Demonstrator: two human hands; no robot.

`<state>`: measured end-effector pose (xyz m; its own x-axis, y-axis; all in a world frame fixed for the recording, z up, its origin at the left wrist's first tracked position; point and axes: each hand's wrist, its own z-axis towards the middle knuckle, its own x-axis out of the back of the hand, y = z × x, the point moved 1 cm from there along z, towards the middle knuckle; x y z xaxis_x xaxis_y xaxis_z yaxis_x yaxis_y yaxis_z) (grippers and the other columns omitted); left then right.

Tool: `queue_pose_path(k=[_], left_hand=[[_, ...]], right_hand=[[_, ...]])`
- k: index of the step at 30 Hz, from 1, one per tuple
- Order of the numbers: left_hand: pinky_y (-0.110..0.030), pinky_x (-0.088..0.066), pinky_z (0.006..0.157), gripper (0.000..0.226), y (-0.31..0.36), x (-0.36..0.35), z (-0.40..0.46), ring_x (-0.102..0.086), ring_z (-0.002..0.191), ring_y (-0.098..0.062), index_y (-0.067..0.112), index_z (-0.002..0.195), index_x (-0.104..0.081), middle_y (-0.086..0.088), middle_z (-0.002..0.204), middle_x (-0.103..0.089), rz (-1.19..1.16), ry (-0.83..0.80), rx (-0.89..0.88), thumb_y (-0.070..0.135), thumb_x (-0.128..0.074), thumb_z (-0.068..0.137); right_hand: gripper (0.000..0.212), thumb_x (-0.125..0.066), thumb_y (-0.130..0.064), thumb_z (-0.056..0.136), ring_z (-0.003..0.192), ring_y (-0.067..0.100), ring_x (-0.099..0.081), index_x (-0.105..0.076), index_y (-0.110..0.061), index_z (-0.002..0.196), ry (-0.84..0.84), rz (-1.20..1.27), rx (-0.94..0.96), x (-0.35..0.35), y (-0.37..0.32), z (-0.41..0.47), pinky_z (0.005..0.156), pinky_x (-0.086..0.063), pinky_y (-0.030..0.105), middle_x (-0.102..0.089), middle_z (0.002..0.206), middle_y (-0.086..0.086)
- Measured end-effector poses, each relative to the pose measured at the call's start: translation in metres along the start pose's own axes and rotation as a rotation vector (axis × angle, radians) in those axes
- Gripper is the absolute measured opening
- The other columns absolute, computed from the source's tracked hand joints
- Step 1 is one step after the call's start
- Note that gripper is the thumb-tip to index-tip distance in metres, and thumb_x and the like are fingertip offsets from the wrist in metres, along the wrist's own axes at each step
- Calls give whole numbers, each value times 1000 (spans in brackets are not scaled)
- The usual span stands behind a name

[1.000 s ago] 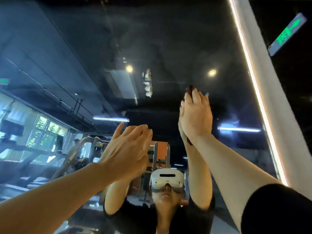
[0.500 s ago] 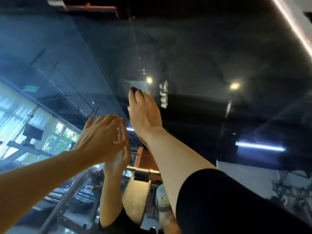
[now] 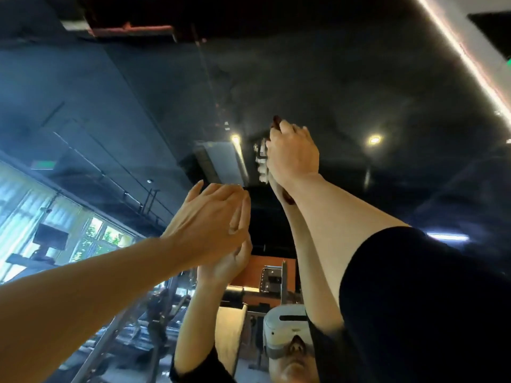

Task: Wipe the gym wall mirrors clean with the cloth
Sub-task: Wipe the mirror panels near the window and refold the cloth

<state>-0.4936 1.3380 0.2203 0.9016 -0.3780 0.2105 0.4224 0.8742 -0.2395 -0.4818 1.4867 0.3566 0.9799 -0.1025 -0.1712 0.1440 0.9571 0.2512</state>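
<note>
Since half a second earlier our right hand [image 3: 293, 156] had slid rightward along the mirror [image 3: 359, 87], away from the left hand and past the reflected ceiling spotlight [image 3: 235, 139]. We judged this the return leg of a side-to-side stroke high on the glass, so the upper band was being covered and the lower panes were probably still to do. The cloth [image 3: 276, 123] lay almost wholly hidden under that hand: a dark reddish tip showed just beyond the fingertips, and another dark edge showed below the wrist against the glass. Our right fingers lay fairly straight and close together, pressing the cloth flat against the mirror rather than pinching it. Left of and below the spotlight, our left hand [image 3: 210, 225] was held up near the glass, fingers loosely extended, gripping nothing; whether it touched the surface we could not tell. Below the spotlight the mirror gave back our headset [image 3: 284, 331] and gym machines [image 3: 265, 277].
</note>
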Motion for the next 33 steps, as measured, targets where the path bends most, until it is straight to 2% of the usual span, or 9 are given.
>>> queue_pose_path(k=[5, 10, 12, 16, 19, 23, 25, 28, 33], left_hand=[[-44, -3, 123, 62, 65, -6, 38, -25, 146, -11, 31, 152, -35, 13, 158, -35, -10, -6, -63, 52, -29, 94], [-52, -21, 118, 62, 128, -10, 54, -45, 133, -25, 15, 138, -55, -4, 143, -55, -111, 78, -135, 41, -45, 83], [-46, -9, 122, 69, 150, -11, 59, -35, 142, -19, 19, 147, -46, 1, 153, -44, -164, 27, -129, 47, -36, 84], [-44, -7, 124, 60, 187, -17, 64, -24, 146, -10, 27, 154, -33, 10, 159, -31, -118, 42, -188, 44, -48, 98], [-43, -2, 124, 63, 206, -21, 62, -20, 148, -10, 27, 156, -27, 11, 161, -26, -126, 26, -213, 43, -48, 99], [-43, 3, 124, 65, 211, -25, 49, -18, 148, -10, 27, 156, -27, 10, 162, -26, -166, 17, -217, 44, -51, 98], [-43, 4, 124, 66, 215, -27, 39, -18, 149, -11, 25, 156, -27, 8, 162, -25, -192, 13, -218, 44, -51, 98], [-42, 9, 121, 65, 233, -31, 30, -18, 150, -13, 23, 156, -28, 6, 163, -25, -190, 27, -264, 46, -49, 99], [-45, 3, 120, 59, 254, -38, 26, -39, 141, -20, 15, 146, -48, -1, 150, -48, -214, 130, -246, 39, -57, 93]], right_hand=[[37, -48, -22, 103, 129, 29, -49, -57, -6, 135, 28, 7, -103, 21, 81, -9, 116, -33, 43, -53, 139, 12], [34, -48, -21, 105, 126, 30, -53, -60, -6, 133, 110, -21, -222, 49, 157, -35, 111, -42, 42, -58, 135, 12], [35, -49, -21, 105, 126, 31, -52, -59, -5, 134, 103, -16, -257, 58, 187, -48, 110, -43, 42, -57, 136, 13], [40, -51, -21, 104, 134, 33, -47, -54, -4, 140, 87, 17, -340, 75, 238, -73, 115, -38, 42, -51, 145, 14], [41, -46, -15, 102, 138, 34, -41, -51, -1, 141, 25, -80, -388, 82, 265, -87, 113, -33, 43, -46, 149, 17], [32, -52, -20, 102, 126, 31, -54, -62, -3, 127, 102, -86, -480, 85, 276, -113, 111, -41, 44, -60, 132, 14], [39, -50, -21, 103, 136, 32, -45, -54, -4, 138, 99, -65, -531, 83, 268, -128, 118, -31, 47, -52, 144, 15], [46, -49, -18, 104, 147, 31, -32, -45, -5, 148, 97, 21, -421, 76, 229, -152, 125, -17, 48, -43, 154, 12], [41, -50, -22, 105, 143, 28, -39, -52, -7, 144, 74, 51, -96, 72, 217, -163, 124, -22, 44, -50, 149, 11]])
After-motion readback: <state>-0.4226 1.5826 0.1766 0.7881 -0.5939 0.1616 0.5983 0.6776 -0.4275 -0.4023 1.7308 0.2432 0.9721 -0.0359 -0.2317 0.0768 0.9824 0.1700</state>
